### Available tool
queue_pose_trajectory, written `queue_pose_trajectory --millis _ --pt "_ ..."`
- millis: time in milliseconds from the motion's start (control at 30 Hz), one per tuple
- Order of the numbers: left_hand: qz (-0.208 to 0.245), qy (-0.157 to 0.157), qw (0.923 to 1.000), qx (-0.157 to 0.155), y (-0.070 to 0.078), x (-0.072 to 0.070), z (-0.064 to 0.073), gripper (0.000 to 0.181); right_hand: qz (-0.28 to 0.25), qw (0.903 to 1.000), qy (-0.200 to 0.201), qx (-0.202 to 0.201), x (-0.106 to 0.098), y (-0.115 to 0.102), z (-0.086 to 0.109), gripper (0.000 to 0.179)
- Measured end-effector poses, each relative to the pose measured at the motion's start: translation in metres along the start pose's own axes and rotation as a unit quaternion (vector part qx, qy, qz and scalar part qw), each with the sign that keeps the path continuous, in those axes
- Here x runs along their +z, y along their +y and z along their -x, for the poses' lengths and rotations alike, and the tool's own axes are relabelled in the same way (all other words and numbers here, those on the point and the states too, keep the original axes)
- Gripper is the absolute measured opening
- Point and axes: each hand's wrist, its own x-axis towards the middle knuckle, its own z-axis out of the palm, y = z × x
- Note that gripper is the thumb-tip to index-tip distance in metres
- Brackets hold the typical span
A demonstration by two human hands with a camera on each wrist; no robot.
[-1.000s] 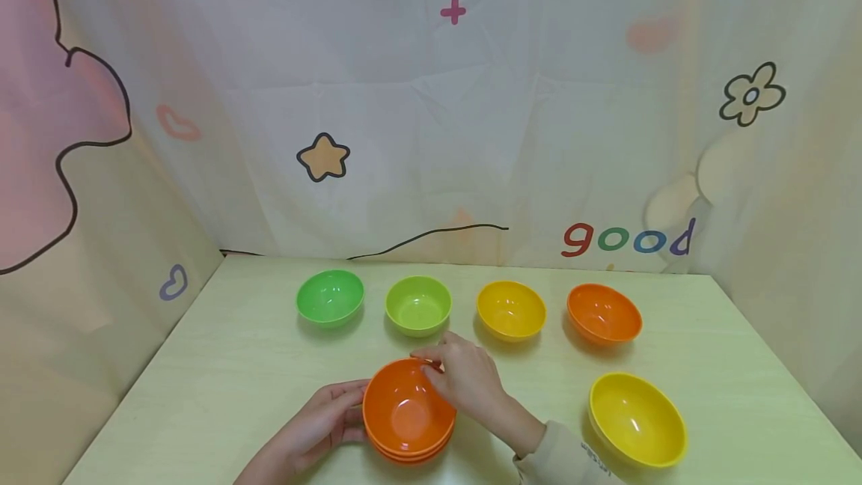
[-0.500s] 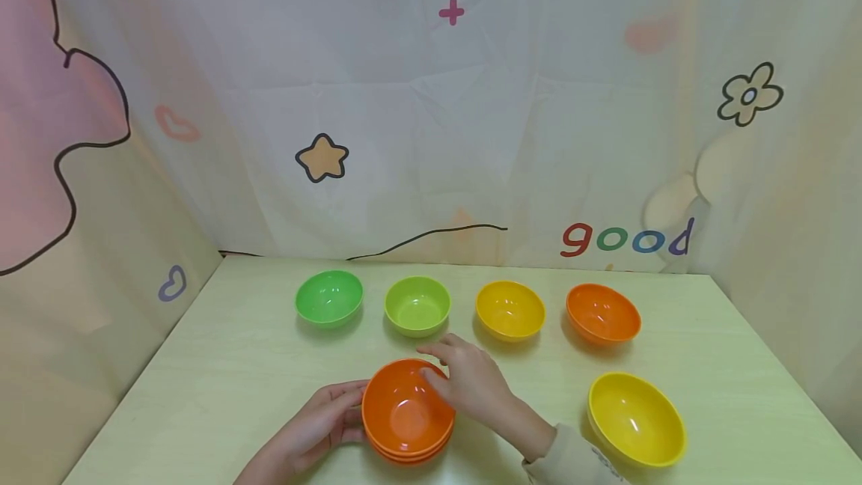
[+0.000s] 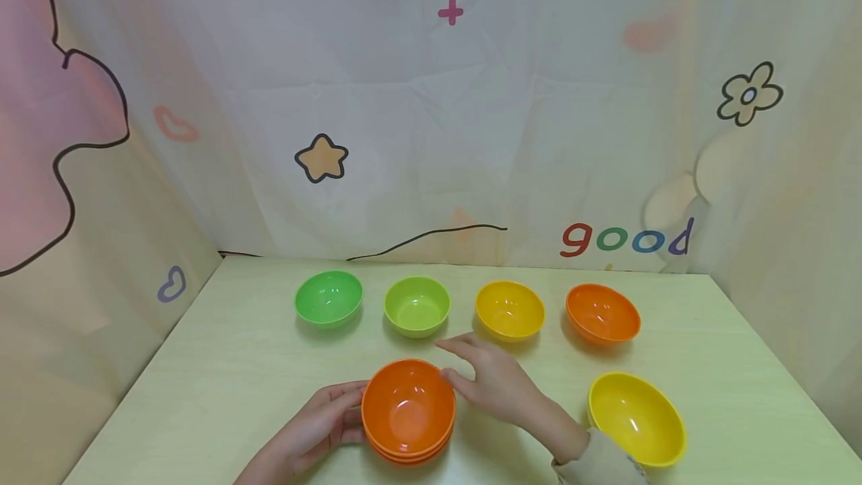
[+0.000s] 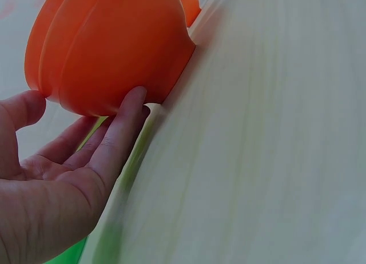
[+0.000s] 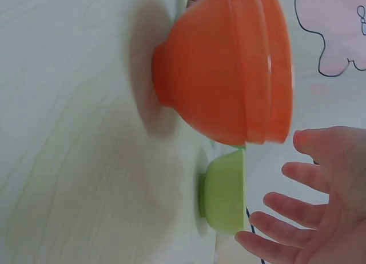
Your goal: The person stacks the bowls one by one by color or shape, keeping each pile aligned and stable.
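A stack of nested orange bowls (image 3: 408, 414) stands at the front middle of the table; its stacked rims show in the right wrist view. My left hand (image 3: 323, 421) is at the stack's left side. In the left wrist view, its fairly straight fingers (image 4: 117, 132) touch the outer wall and the thumb is at the rim edge. My right hand (image 3: 494, 380) is just right of the stack, fingers spread and holding nothing. The right wrist view shows its thumb and fingers (image 5: 291, 210) apart from the orange wall.
Along the back stand a green bowl (image 3: 329, 299), a lime bowl (image 3: 417, 307), an amber bowl (image 3: 509, 311) and an orange bowl (image 3: 602, 314). A larger yellow bowl (image 3: 636, 419) is at the right, partly behind my right sleeve (image 3: 602, 461). A printed curtain (image 3: 404, 118) hangs behind the table.
My right hand has come off the stack's upper right rim and moved to the right, its fingers spreading. The left hand and the stack have stayed put.
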Motion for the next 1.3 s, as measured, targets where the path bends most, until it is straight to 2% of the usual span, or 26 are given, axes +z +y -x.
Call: queue_pose_trajectory --millis 367,667,933,1167,1300 --pt "-0.003 0.005 1.0 -0.006 0.0 0.0 0.0 0.06 0.024 0.9988 0.041 0.006 -0.011 0.015 0.016 0.042" --pt "0.001 0.006 1.0 -0.006 0.0 0.001 0.0 0.059 0.058 0.9963 0.064 -0.006 -0.014 0.033 0.034 0.044" --pt "0.003 0.003 1.0 -0.002 0.0 0.001 0.0 0.059 0.081 0.9945 0.065 0.014 -0.026 0.044 0.046 0.043" --pt "0.001 0.005 1.0 -0.003 0.0 0.0 0.0 0.058 0.076 0.9947 0.053 0.044 -0.038 0.059 0.056 0.041" --pt "0.0 0.005 1.0 -0.002 0.0 0.0 0.0 0.058 0.075 0.9935 0.063 0.058 -0.043 0.068 0.064 0.04"
